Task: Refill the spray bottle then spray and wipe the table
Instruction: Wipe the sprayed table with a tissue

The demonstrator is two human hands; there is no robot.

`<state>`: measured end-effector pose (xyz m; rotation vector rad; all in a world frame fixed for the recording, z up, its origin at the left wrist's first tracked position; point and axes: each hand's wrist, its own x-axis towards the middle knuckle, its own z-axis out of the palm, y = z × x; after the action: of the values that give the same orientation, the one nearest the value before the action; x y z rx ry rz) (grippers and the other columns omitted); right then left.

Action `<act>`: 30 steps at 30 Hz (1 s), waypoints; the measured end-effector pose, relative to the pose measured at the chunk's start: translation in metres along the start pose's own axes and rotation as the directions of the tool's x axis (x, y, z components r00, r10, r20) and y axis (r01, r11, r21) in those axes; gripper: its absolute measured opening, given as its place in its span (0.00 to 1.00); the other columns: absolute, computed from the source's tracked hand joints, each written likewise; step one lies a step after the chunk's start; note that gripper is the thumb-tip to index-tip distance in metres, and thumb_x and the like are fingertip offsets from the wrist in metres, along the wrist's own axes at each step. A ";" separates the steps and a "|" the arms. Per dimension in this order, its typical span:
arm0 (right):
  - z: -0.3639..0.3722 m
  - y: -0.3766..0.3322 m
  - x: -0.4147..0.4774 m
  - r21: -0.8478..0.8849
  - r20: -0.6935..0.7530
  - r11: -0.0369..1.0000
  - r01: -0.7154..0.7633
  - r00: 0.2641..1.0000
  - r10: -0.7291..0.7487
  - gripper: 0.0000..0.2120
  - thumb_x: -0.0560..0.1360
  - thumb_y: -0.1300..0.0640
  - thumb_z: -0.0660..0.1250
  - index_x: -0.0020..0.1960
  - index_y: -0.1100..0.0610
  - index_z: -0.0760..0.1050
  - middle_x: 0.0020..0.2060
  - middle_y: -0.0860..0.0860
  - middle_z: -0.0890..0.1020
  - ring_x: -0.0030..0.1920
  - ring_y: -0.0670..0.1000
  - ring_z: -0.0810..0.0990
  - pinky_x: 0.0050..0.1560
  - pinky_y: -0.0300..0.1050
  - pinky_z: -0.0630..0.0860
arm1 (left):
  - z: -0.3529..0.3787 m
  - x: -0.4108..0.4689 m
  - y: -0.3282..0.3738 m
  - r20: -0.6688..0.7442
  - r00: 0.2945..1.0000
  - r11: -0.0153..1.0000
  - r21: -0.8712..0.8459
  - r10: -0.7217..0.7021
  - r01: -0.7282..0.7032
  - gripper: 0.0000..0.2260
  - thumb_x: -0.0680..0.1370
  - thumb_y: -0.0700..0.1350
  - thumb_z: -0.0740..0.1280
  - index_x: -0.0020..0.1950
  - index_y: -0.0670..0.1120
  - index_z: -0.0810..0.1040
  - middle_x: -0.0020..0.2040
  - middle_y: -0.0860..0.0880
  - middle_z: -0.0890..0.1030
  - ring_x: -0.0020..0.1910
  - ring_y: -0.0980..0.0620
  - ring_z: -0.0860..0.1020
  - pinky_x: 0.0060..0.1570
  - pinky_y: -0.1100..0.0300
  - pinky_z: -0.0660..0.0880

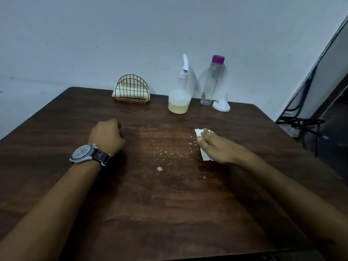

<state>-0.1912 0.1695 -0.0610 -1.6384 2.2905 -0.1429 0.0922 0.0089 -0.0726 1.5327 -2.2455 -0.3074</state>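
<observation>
A white spray bottle (179, 99) with pale yellow liquid in its base stands upright at the back of the dark wooden table (169, 213). Spray droplets (165, 151) speckle the table's middle. My right hand (216, 146) lies flat on a white napkin (204, 155), pressing it to the table at the right edge of the droplets. My left hand (106, 135), with a watch on its wrist, rests as a closed fist on the table left of the droplets, holding nothing.
A clear, nearly empty bottle (211, 81) with a purple cap stands right of the spray bottle, with a white funnel (222, 105) upside down beside it. A gold wire napkin holder (131, 91) sits at the back left. Black cables (301, 122) hang off the right.
</observation>
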 end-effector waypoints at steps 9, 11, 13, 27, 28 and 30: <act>0.018 -0.009 0.022 -0.081 0.059 0.995 -0.063 0.996 0.068 0.36 0.85 0.36 0.37 0.84 0.56 0.38 0.84 0.53 0.37 0.83 0.51 0.35 0.81 0.52 0.36 | 0.004 0.002 -0.004 -0.010 0.999 0.998 0.053 0.030 -0.030 0.15 0.75 0.40 0.69 0.61 0.41 0.79 0.54 0.38 0.83 0.53 0.33 0.81 0.48 0.49 0.75; 0.021 -0.019 0.026 -0.087 0.048 0.994 -0.073 0.996 0.077 0.39 0.83 0.33 0.35 0.84 0.56 0.38 0.84 0.53 0.36 0.83 0.52 0.34 0.81 0.53 0.35 | 0.004 0.002 -0.003 -0.012 0.999 0.998 0.057 0.031 -0.031 0.15 0.75 0.40 0.69 0.61 0.41 0.79 0.54 0.37 0.83 0.53 0.33 0.80 0.49 0.48 0.76; 0.026 -0.037 0.032 -0.096 0.041 0.993 -0.072 0.996 0.076 0.42 0.80 0.29 0.34 0.84 0.56 0.37 0.83 0.53 0.35 0.83 0.53 0.33 0.81 0.53 0.34 | 0.003 0.000 -0.003 -0.009 1.000 0.998 0.057 0.026 -0.025 0.15 0.75 0.40 0.69 0.62 0.41 0.79 0.55 0.37 0.83 0.54 0.33 0.80 0.50 0.48 0.76; 0.075 -0.219 0.048 -0.084 0.096 0.981 0.174 0.981 -0.166 0.32 0.86 0.44 0.42 0.84 0.56 0.37 0.84 0.52 0.34 0.82 0.56 0.30 0.79 0.60 0.28 | -0.026 0.021 -0.008 0.229 0.973 0.999 -0.012 -0.034 0.038 0.17 0.81 0.41 0.63 0.70 0.42 0.76 0.68 0.38 0.79 0.68 0.38 0.76 0.65 0.51 0.72; 0.079 -0.224 0.043 -0.098 0.094 0.977 0.187 0.980 -0.178 0.32 0.86 0.44 0.43 0.84 0.57 0.37 0.84 0.52 0.34 0.82 0.56 0.30 0.78 0.60 0.28 | -0.027 0.022 -0.009 0.237 0.971 0.999 -0.012 -0.039 0.043 0.17 0.81 0.41 0.63 0.70 0.42 0.76 0.69 0.38 0.79 0.68 0.38 0.76 0.65 0.51 0.72; 0.086 -0.228 0.029 -0.089 0.077 0.974 0.207 0.977 -0.200 0.34 0.85 0.42 0.42 0.84 0.57 0.37 0.83 0.52 0.34 0.82 0.56 0.30 0.78 0.60 0.27 | -0.029 0.024 -0.009 0.248 0.967 0.998 -0.008 -0.057 0.061 0.18 0.82 0.41 0.63 0.72 0.42 0.75 0.70 0.39 0.77 0.69 0.38 0.75 0.67 0.51 0.72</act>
<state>0.0338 0.0741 -0.0881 -1.8956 2.1061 -0.0225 0.1052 -0.0152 -0.0459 1.6340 -2.3790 -0.5607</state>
